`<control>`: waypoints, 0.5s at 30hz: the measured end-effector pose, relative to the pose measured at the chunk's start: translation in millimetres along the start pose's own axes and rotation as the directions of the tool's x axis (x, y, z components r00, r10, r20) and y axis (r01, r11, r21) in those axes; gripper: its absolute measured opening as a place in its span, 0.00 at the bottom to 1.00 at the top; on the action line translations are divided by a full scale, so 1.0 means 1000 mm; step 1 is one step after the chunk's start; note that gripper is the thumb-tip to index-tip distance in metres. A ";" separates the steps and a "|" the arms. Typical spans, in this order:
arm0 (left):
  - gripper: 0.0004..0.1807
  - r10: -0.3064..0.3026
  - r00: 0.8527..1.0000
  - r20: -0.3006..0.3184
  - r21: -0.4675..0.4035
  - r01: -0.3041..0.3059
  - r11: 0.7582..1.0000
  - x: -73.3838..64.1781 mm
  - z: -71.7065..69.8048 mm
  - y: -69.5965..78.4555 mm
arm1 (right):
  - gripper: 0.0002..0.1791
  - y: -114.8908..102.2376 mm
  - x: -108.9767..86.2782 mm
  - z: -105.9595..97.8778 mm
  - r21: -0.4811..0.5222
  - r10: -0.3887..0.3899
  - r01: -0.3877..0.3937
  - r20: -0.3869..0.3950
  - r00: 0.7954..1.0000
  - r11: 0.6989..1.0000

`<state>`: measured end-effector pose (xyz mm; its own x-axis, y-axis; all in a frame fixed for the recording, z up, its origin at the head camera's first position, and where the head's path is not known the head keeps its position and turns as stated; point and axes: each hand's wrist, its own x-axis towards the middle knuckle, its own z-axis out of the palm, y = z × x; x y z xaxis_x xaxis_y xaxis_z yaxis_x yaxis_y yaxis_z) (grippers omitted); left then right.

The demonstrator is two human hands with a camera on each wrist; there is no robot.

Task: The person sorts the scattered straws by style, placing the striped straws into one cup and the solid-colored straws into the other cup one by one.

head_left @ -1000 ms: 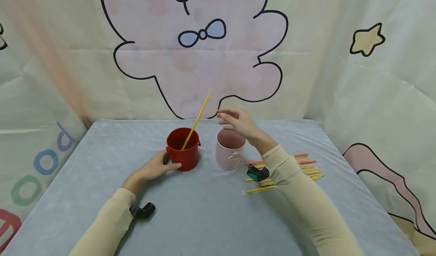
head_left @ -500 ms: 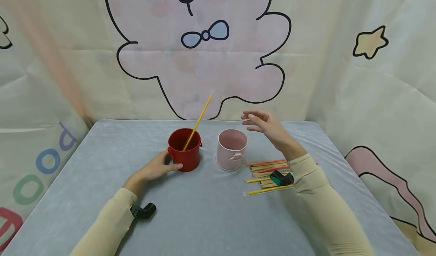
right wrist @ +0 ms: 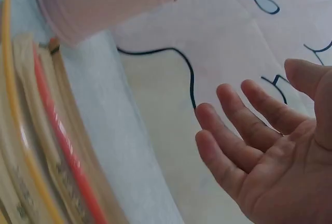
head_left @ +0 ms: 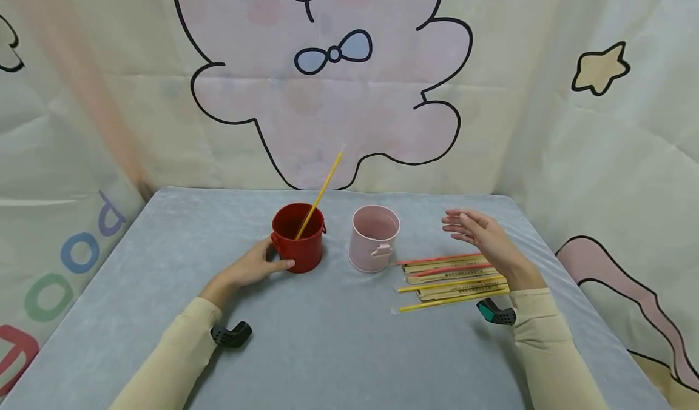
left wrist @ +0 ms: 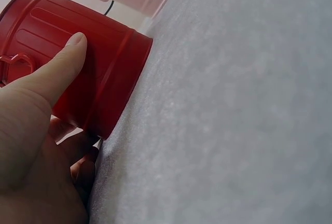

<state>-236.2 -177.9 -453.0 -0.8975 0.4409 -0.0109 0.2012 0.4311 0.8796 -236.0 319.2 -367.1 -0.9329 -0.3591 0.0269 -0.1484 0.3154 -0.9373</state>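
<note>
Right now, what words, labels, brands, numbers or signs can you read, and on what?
"ood": left curtain; the red letter before it is cut off by the picture edge.
Tan strips: printed, too small and blurred to read.
Red bucket, pink bucket: none visible.

A cloth-covered desk (head_left: 355,355) is standing before a cream curtain (head_left: 505,52), where a pink animal (head_left: 327,113) is wearing a blue bow (head_left: 355,45). Coloured letters (head_left: 64,253) are lining the left; a yellow star (head_left: 601,68) is decorating the right.
</note>
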 end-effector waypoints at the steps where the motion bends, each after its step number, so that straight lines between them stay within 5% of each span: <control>1: 0.42 0.000 1.000 -0.002 -0.006 0.000 1.000 0.000 0.000 0.000 | 0.26 0.003 0.000 -0.002 -0.033 0.000 0.000 0.002 1.000 0.999; 8: 0.41 0.005 1.000 0.013 -0.006 -0.005 1.000 -0.003 0.001 -0.001 | 0.23 0.025 -0.002 -0.008 -0.314 0.082 -0.078 -0.002 0.997 0.946; 15: 0.40 0.023 1.000 0.007 -0.012 -0.023 1.000 0.001 0.001 0.001 | 0.20 0.048 -0.005 -0.015 -0.460 0.115 -0.114 -0.025 0.993 0.881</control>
<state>-236.7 -176.8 -452.6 -0.8898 0.4563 0.0064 0.2173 0.4113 0.8852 -243.1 348.9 -406.9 -0.9517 -0.2983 -0.0723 -0.1756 0.7225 -0.6688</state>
